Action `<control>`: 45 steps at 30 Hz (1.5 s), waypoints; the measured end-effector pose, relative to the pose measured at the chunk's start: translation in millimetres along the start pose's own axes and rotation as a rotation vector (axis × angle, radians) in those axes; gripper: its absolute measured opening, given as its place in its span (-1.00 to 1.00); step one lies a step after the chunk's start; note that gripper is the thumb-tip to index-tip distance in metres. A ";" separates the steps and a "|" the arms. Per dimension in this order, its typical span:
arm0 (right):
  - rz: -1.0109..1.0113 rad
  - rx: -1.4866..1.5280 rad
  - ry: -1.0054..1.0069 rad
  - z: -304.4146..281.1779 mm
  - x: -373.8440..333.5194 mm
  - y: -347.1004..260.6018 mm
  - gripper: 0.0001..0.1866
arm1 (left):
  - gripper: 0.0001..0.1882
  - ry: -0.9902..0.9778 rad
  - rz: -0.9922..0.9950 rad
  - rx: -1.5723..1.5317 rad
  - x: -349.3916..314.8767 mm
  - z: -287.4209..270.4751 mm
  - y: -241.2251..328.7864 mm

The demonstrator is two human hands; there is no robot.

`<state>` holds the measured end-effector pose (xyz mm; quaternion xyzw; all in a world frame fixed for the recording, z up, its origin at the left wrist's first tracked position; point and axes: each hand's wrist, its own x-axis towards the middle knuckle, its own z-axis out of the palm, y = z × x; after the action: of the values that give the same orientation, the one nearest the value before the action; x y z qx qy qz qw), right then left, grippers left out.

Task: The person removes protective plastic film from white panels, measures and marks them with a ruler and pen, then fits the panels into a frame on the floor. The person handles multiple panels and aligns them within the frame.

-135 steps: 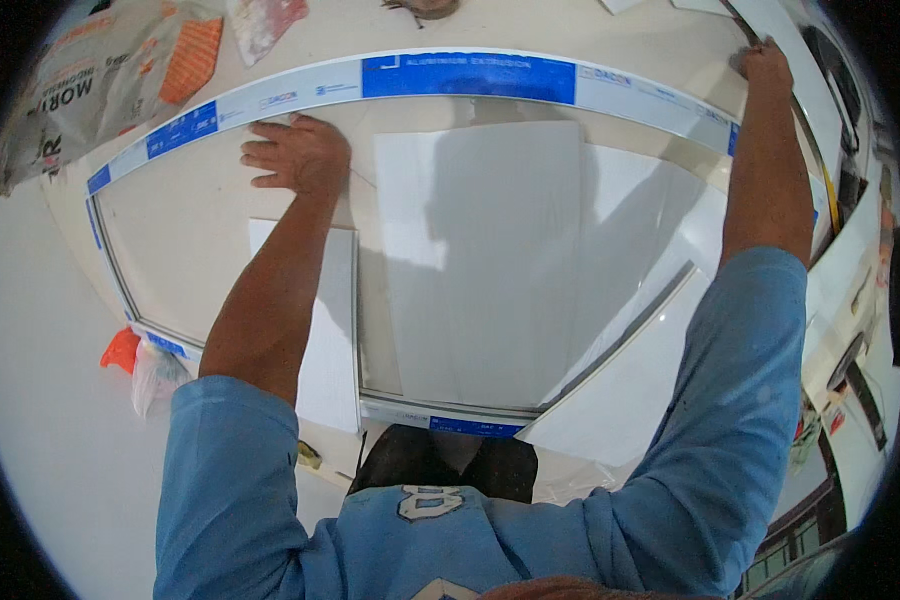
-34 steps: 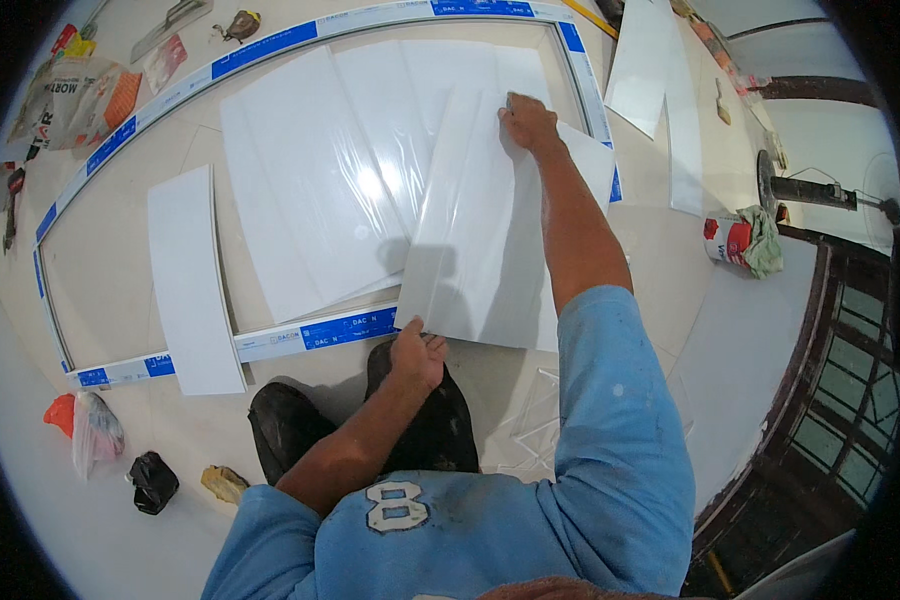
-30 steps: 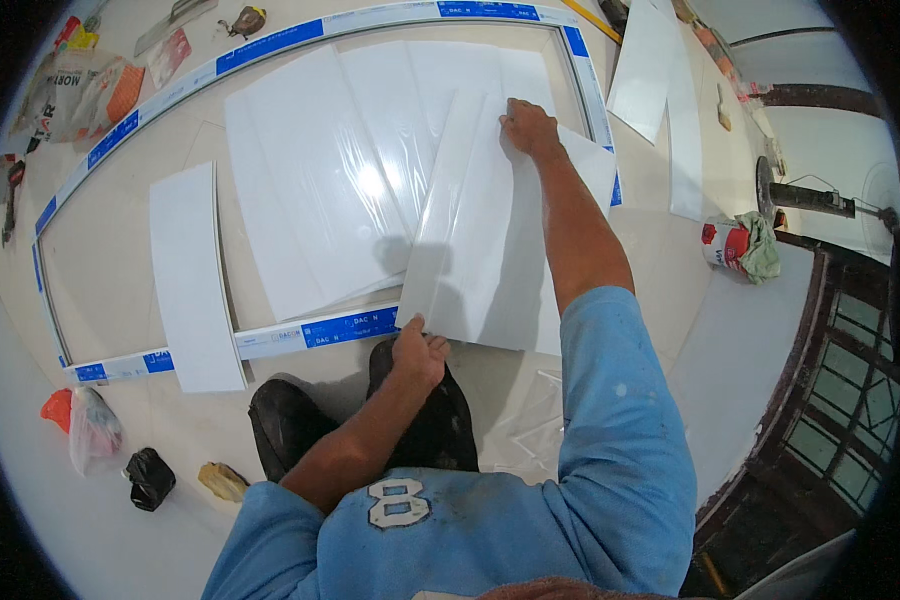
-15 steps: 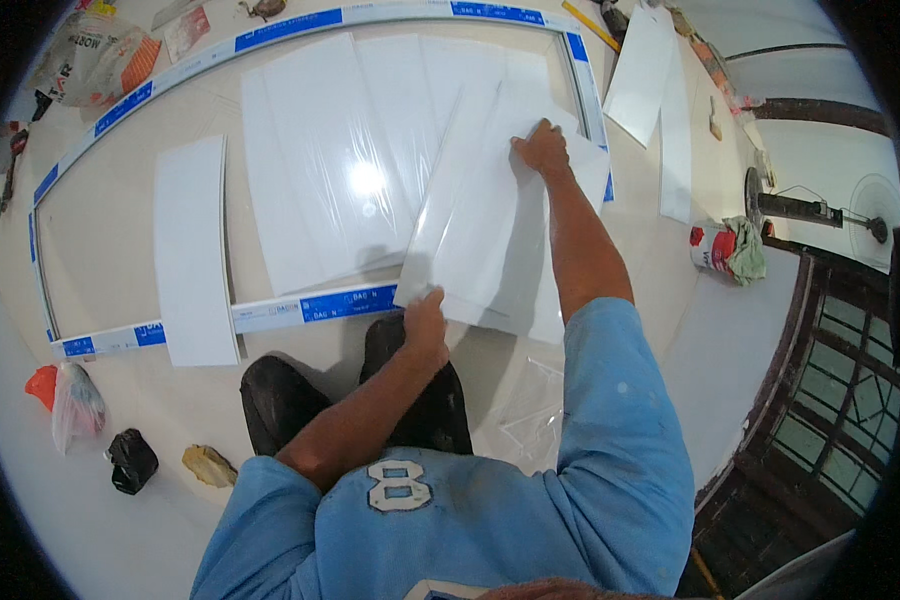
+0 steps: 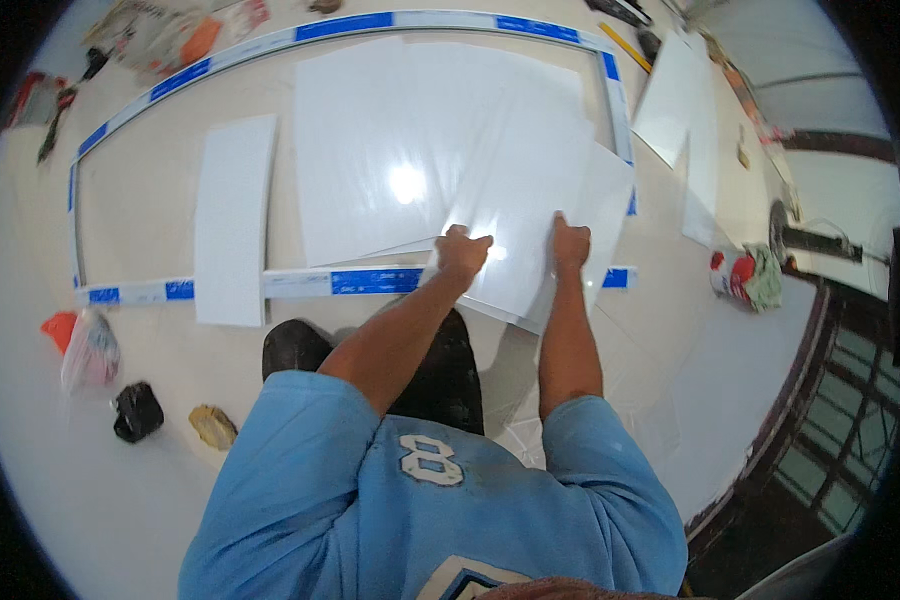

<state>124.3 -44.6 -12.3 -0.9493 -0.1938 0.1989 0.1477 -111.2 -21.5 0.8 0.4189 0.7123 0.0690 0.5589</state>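
A long, glossy white panel [image 5: 515, 185] lies over other white panels at the right part of a white-and-blue frame [image 5: 375, 281]. My left hand [image 5: 462, 252], its fingers bent, is closed at the near left side of this panel. Across from it, my right hand [image 5: 571, 246] grips the panel's right edge, thumb pointing forward. Beneath and to the left are several overlapping white panels [image 5: 370, 150], shiny with reflected light. The undersides of my fingers are hidden.
A separate white panel [image 5: 234, 220] crosses the frame's near rail at left. More white strips [image 5: 670, 100] lie at the far right, near a paint can with a green cloth [image 5: 745, 277]. Bags [image 5: 90, 350], a black bundle [image 5: 138, 411] and a tan roll [image 5: 212, 427] sit at near left.
My right hand has come back from the panel's far part to its near right edge. My left hand has moved forward onto its left side. The view has shifted.
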 end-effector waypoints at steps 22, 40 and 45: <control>-0.840 0.472 -0.270 -245.3 -196.7 -37.6 -0.54 | -0.72 -0.371 1.018 -1.054 -170.1 -317.4 83.4; -0.887 0.337 -0.024 -268.6 -259.9 -19.3 -0.56 | -0.92 0.538 1.240 -0.208 -248.2 -266.2 61.5; -0.910 0.334 0.101 -241.7 -229.4 -5.6 -0.61 | -0.84 -0.248 1.393 -0.239 -322.0 -180.7 64.2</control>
<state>33.7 -186.7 275.2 -0.7399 -0.5473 0.0961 0.3793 -224.3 -130.6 341.0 0.7170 0.1982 0.4389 0.5039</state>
